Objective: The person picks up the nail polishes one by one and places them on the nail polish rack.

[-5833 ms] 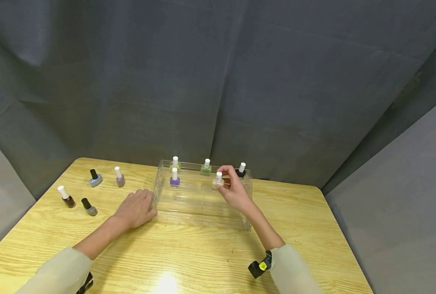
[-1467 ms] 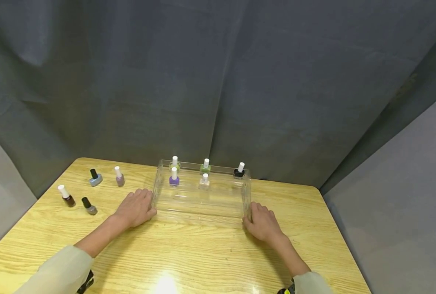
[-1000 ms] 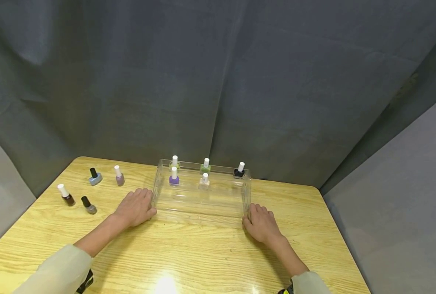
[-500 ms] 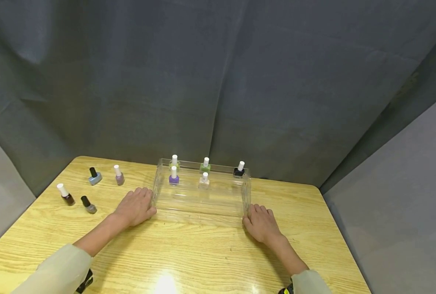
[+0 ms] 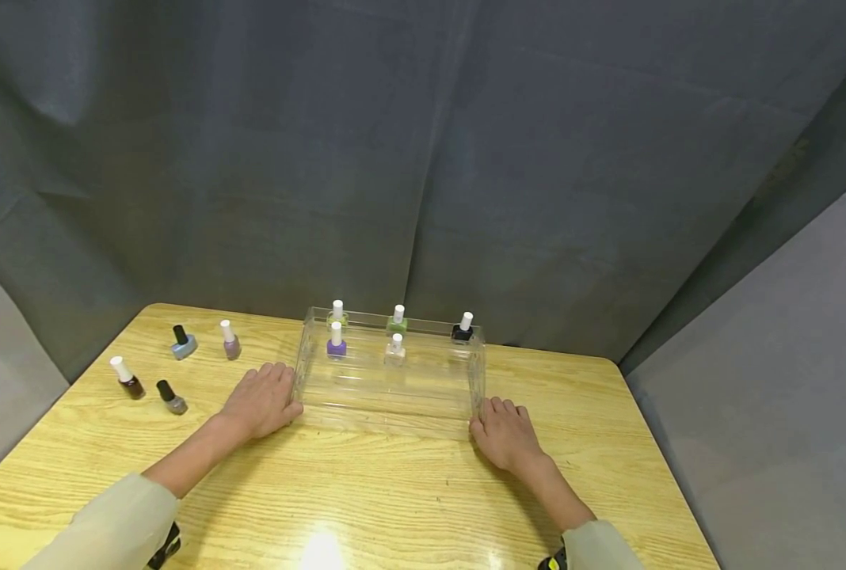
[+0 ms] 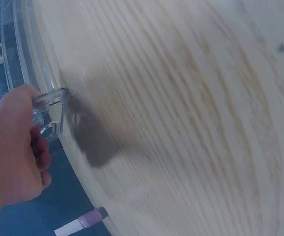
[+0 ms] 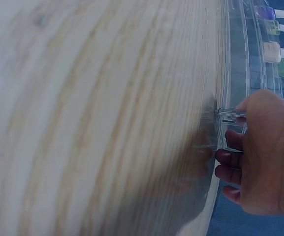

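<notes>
Clear acrylic stepped rack (image 5: 387,393) sits on the yellow wood-grain table (image 5: 366,491), one hand at each end. Left hand (image 5: 261,402) grips the rack's left end, thumb at the front corner, fingers curled at the side wall. Right hand (image 5: 506,431) grips the rack's right end the same way, thumb forward, fingers bent in; both wrist views show the clear edge between thumb and fingers.

Rack's back tier, left to right: yellow-green glass nail polish bottle with white cap (image 5: 337,320), green glass bottle with white cap (image 5: 398,324), black bottle with white cap (image 5: 463,332) near the rack's right end. Next tier forward on the rack: purple bottle with white cap (image 5: 336,348) in front of the yellow-green one, pale cream bottle with white cap (image 5: 394,359) in front of the green one.

Left of the rack, on the table, four more: lilac bottle with white cap (image 5: 232,348) nearest the rack's back corner, light blue bottle with black cap (image 5: 184,347) beyond it, grey bottle with black cap (image 5: 176,405) level with the rack's front, dark red bottle with white cap (image 5: 133,388) farthest from the rack. Dark grey-blue curtain (image 5: 252,158) hangs behind the rack.
</notes>
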Motion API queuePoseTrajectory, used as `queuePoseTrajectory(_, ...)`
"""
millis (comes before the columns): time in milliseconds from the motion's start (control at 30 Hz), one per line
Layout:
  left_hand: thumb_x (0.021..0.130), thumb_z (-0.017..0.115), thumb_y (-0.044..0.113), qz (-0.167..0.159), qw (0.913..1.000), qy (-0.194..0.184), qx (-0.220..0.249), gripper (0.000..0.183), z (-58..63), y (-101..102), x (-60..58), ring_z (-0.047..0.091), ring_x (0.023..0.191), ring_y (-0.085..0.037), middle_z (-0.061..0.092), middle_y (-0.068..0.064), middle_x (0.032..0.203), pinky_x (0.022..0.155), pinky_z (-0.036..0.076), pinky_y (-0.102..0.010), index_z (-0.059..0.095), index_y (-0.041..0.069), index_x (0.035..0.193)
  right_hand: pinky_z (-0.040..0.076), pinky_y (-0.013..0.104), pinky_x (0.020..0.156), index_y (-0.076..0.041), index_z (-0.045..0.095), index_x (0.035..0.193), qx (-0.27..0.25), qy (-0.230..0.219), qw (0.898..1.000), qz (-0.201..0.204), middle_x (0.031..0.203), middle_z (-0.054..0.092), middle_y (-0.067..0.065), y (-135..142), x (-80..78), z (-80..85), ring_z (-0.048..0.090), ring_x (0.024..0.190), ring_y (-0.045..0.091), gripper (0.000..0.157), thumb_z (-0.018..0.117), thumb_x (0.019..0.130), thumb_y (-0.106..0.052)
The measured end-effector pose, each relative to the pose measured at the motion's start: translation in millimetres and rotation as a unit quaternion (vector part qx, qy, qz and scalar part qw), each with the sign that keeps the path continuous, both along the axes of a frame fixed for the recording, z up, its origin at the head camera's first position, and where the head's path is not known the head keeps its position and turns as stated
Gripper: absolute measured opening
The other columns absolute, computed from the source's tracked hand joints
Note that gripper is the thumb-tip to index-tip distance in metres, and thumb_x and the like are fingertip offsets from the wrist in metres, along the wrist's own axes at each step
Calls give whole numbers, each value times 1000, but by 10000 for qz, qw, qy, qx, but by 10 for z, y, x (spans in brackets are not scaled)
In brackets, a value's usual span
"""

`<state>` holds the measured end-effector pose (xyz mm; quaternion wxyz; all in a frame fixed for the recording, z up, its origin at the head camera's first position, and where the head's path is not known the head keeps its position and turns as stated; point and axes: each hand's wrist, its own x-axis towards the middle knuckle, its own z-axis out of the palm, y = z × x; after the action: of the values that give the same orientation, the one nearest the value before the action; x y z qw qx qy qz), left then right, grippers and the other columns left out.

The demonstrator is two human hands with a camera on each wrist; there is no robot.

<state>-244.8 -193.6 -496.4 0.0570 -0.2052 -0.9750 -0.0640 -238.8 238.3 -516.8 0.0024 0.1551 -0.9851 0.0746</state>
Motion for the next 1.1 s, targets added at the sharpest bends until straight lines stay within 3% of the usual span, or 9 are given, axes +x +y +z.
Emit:
queuePoseTrajectory(133,91,65,36,71,9999,64,-78,34,53,3,20,42,79,-25,44,-5,86,68,35,-39,51,5,95,32,49,79,-13,41,86,-8,158,9999,40,84,39,3,7,4,-17,38,80,26,25,40,104,-30)
queuePoseTrajectory(267,93,66,41,162,9995,270,73,43,183,-65,45,50,87,-28,53,-11,99,73,43,-43,56,0,106,31,48,78,-13,39,86,-54,266,9996,58,81,36,2,-3,12,-23,37,78,26,25,41,104,-29)
queuePoseTrajectory(467,96,64,32,277,9927,268,1143,39,480,-384,143,52,98,-33,55,-16,110,82,44,-51,55,0,117,31,49,81,-13,39,86,-94,392,9992,-16,80,35,2,-3,12,-44,37,78,26,24,43,104,-28)
queuePoseTrajectory(633,96,66,27,416,9791,168,1982,48,586,-797,320,46,112,-44,51,-26,123,88,39,-61,49,-6,126,31,48,79,-14,36,85,-248,590,9979,36,79,32,0,8,30,-55,36,77,25,24,44,103,-28)
queuePoseTrajectory(867,89,75,20,647,9646,-117,2555,66,512,-1242,567,43,117,-53,45,-35,128,88,38,-66,40,-14,134,31,48,78,-13,37,85,-296,643,9975,76,80,33,1,18,38,-49,35,76,25,24,44,103,-28)
queuePoseTrajectory(1100,84,78,11,781,9638,-371,2522,70,330,-1395,591,42,117,-57,44,-41,129,89,37,-68,39,-17,134,32,48,78,-13,36,85,-285,725,9969,83,79,33,1,0,39,-63,35,75,25,24,43,102,-28)
